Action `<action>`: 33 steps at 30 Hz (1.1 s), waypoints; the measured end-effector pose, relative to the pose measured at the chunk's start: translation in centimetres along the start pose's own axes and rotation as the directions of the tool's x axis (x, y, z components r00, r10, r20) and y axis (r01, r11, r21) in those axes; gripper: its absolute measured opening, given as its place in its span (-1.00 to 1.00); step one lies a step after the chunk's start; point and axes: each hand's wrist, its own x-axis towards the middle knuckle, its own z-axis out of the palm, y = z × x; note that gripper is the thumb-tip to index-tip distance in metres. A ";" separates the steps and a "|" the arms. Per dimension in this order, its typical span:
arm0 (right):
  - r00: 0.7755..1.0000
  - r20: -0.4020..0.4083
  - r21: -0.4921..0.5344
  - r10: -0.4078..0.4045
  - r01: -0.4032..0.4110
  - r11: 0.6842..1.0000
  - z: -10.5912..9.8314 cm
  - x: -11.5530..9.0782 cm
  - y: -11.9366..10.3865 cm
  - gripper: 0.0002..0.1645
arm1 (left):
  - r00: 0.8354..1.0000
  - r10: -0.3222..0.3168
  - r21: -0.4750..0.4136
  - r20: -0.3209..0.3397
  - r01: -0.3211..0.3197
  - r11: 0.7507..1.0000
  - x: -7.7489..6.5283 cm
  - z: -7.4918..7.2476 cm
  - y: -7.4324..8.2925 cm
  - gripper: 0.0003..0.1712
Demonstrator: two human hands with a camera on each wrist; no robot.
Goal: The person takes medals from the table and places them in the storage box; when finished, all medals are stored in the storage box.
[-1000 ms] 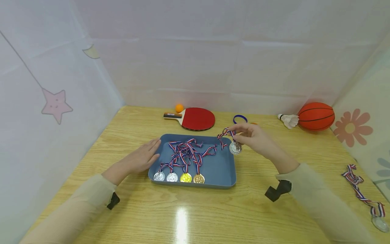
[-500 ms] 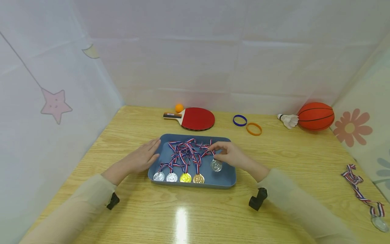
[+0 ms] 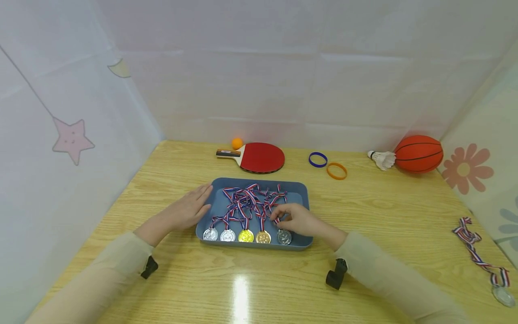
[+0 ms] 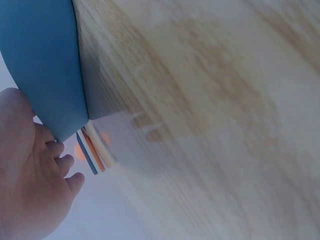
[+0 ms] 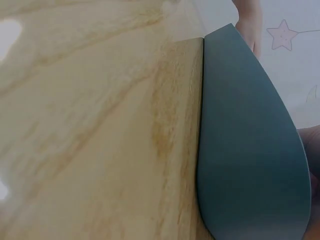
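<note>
A blue-grey tray [image 3: 305,198] holds a front row of medals with tangled striped ribbons [image 3: 247,198]. From the left come two silver medals [image 3: 227,236], a yellow-gold medal [image 3: 245,236] and a bronze-toned medal [image 3: 263,237]. At the row's right end lies another silver medal [image 3: 284,237]; my right hand [image 3: 299,220] pinches its ribbon just above the disc. My left hand [image 3: 188,209] rests along the tray's left side with fingers extended, and the left wrist view shows that hand [image 4: 35,175] against the outer wall. In the right wrist view the tray wall hides most of the right hand.
Behind the tray lie a red table tennis bat [image 3: 263,157], an orange ball [image 3: 237,143], a blue wristband [image 3: 318,159] and an orange wristband [image 3: 337,171]. A shuttlecock [image 3: 382,159] and a small basketball [image 3: 419,154] sit back right. One ribboned medal [image 3: 503,295] lies far right.
My right hand has carried the silver medal from above the tray's right rim inward and down to the right end of the row. The left hand has stayed in place.
</note>
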 end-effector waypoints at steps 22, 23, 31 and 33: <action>0.998 0.007 -0.156 0.063 -0.062 0.986 0.2 0.6 -0.3 -0.89 | 1.000 0.004 0.001 -0.006 -0.004 1.000 0.0 -0.1 0.0 -0.35; 0.998 0.010 -0.162 0.062 -0.060 0.985 0.2 0.6 -0.3 -0.89 | 1.000 0.003 0.001 -0.005 -0.003 1.000 0.0 -0.1 0.0 -0.35; 0.997 0.038 -0.162 0.061 -0.054 0.985 0.1 0.5 -0.5 -0.89 | 1.000 -0.003 0.003 -0.007 0.003 1.000 0.0 0.0 0.1 -0.35; 0.997 0.045 -0.154 0.064 -0.057 0.987 0.0 0.4 -0.6 -0.89 | 1.000 -0.005 0.001 -0.005 0.005 1.000 0.0 0.0 0.1 -0.35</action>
